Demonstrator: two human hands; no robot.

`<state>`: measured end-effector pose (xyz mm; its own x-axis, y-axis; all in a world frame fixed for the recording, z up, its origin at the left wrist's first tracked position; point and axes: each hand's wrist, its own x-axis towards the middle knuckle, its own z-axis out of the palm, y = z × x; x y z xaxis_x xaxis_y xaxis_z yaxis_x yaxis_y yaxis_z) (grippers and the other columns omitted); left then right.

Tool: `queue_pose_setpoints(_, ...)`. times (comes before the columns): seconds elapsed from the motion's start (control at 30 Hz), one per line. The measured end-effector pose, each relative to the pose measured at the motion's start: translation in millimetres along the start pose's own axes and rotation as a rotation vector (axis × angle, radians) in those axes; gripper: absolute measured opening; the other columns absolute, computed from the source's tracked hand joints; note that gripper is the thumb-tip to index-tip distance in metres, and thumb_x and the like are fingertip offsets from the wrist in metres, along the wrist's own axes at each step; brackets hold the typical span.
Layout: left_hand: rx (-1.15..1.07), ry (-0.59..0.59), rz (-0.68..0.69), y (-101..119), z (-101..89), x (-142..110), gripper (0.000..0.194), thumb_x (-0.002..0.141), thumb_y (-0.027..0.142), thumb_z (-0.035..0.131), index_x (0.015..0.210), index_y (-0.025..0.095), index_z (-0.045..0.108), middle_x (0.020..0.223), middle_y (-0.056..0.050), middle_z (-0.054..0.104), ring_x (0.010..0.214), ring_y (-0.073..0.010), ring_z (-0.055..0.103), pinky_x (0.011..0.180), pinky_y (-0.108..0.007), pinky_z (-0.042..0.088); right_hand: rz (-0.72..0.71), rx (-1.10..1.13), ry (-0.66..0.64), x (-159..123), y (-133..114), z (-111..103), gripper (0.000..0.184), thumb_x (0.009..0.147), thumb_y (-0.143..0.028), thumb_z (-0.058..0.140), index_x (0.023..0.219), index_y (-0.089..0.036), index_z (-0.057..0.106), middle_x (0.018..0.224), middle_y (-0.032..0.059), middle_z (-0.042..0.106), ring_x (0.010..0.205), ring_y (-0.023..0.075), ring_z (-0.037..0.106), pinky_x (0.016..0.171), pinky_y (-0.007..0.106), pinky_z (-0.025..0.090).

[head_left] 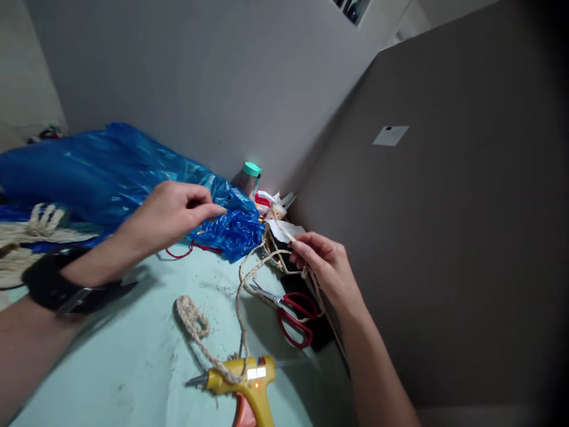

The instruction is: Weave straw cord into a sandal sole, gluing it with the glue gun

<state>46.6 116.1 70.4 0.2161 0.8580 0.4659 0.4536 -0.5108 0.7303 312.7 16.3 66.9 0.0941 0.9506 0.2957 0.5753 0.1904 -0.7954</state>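
My right hand (326,267) pinches a pale braided cord (240,308) between thumb and fingers, close to one end that sticks up past the fingertips. The cord loops down over the table and crosses the yellow hot glue gun (260,391), then ends in a folded coil. Raised over the blue plastic bag, my left hand (182,207) has curled fingers with the thumb against them; whether anything thin is in that pinch is too small to see. Red-handled scissors (296,314) lie partly opened below my right hand. The glue gun's small red light is on.
A pale green table (146,356) meets grey partition walls at the back and right. The crumpled blue plastic bag (133,166) covers the back left. Pale fibre bundles (26,231) lie at the left. A green-lidded bottle (251,172) stands in the corner near assorted small items.
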Motion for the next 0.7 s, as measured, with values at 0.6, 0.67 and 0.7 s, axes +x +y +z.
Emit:
queue_pose_setpoints(0.6,-0.556,-0.215,-0.196,18.4,-5.7,-104.2,0.017,0.086,0.033,0.07,0.081,0.021,0.081,0.078,-0.003,0.074,0.068,-0.0146,0.058,0.064,-0.025,0.047,0.053,0.468,-0.512,-61.0,-36.8,79.5,0.029,0.099,-0.041,0.056,0.087,-0.017,0.065,0.072,0.0016,0.07,0.053,0.0088,0.056,0.047,0.018,0.042)
queue_pose_setpoints(0.67,-0.616,-0.15,-0.229,20.8,-4.0,-112.6,0.013,0.085,0.03,0.071,0.08,0.021,0.08,0.075,-0.001,0.07,0.065,-0.0121,0.055,0.06,-0.023,0.044,0.034,0.447,-0.563,-68.5,-39.6,81.5,0.025,0.098,-0.039,0.059,0.088,-0.017,0.067,0.075,0.0016,0.071,0.055,0.0081,0.054,0.051,0.018,0.043)
queue_pose_setpoints(0.7,-0.644,-0.115,-0.245,21.9,-3.0,-115.7,0.01,0.083,0.028,0.072,0.08,0.022,0.079,0.075,0.001,0.069,0.063,-0.011,0.053,0.059,-0.022,0.043,0.03,0.44,-0.581,-72.2,-40.2,82.0,0.023,0.097,-0.038,0.061,0.09,-0.017,0.066,0.077,0.0013,0.072,0.055,0.0078,0.053,0.052,0.018,0.043)
